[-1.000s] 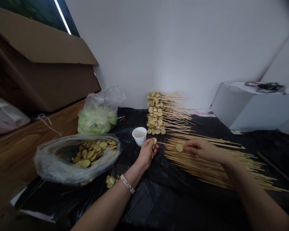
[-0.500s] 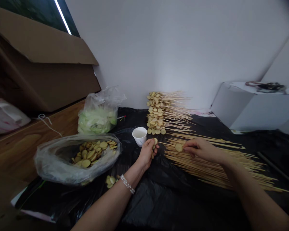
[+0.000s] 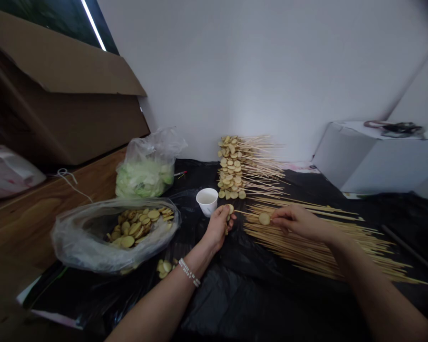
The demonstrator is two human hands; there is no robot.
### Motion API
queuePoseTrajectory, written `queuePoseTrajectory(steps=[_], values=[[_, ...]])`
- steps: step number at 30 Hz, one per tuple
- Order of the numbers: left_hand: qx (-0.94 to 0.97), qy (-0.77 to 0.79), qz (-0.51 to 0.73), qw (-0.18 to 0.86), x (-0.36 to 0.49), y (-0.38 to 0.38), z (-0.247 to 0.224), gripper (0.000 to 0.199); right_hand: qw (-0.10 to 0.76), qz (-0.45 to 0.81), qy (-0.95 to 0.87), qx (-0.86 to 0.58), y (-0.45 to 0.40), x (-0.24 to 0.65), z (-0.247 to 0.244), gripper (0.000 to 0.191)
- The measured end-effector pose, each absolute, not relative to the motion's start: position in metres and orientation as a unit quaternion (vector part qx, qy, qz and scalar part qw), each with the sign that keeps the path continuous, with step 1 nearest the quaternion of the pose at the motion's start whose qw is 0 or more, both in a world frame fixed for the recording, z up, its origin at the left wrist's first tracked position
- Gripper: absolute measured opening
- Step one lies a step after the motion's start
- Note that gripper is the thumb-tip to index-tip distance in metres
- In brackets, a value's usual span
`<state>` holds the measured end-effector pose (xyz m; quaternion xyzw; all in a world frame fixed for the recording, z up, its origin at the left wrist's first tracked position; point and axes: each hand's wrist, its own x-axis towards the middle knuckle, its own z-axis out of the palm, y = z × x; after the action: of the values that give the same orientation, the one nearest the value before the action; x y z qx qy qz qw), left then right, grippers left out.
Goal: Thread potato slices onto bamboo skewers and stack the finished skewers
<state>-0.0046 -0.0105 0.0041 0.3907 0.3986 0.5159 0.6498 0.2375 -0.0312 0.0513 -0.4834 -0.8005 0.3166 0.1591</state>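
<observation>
My left hand [image 3: 218,227] is closed on round potato slices [image 3: 230,209], just right of a white cup [image 3: 207,202]. A thin stick points rightward from these slices. My right hand [image 3: 295,221] pinches a skewer whose stick is mostly hidden by the fingers; one round slice [image 3: 264,218] sits at its left end. Below that hand, bare bamboo skewers [image 3: 306,249] lie spread on black plastic [image 3: 231,294]. Beyond them, skewers loaded with slices [image 3: 230,171] are stacked in a row, their sticks pointing right.
An open plastic bag of slices [image 3: 71,242] lies at left, with a few loose slices [image 3: 164,267] beside it. Behind it stands a bag of pale green vegetables [image 3: 145,173]. A cardboard box [image 3: 103,118] is at back left, a white box [image 3: 374,156] at right.
</observation>
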Motion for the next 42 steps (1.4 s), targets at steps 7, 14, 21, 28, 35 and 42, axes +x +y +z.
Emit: queuePoseTrajectory(steps=[7,14,21,28,35,42], values=[[0.381,0.371,0.504,0.68,-0.006,-0.011,0.005,0.037,0.176,0.383,-0.785,-0.454,-0.031,0.238,0.049,0.032],[0.403,0.373,0.493,0.675,-0.004,-0.011,0.004,0.036,0.182,0.403,-0.775,-0.451,-0.033,0.234,0.05,0.029],[0.444,0.413,0.497,0.62,-0.004,-0.01,-0.003,0.035,0.182,0.388,-0.766,-0.479,-0.038,0.223,0.053,0.028],[0.489,0.467,0.479,0.56,-0.004,-0.011,-0.004,0.038,0.181,0.295,-0.791,-0.504,-0.033,0.219,0.047,0.029],[0.502,0.486,0.459,0.549,-0.003,-0.012,-0.002,0.036,0.183,0.321,-0.785,-0.498,-0.034,0.216,0.042,0.027],[0.493,0.473,0.463,0.564,-0.003,-0.011,-0.002,0.037,0.2,0.283,-0.793,-0.502,-0.033,0.216,0.042,0.029]])
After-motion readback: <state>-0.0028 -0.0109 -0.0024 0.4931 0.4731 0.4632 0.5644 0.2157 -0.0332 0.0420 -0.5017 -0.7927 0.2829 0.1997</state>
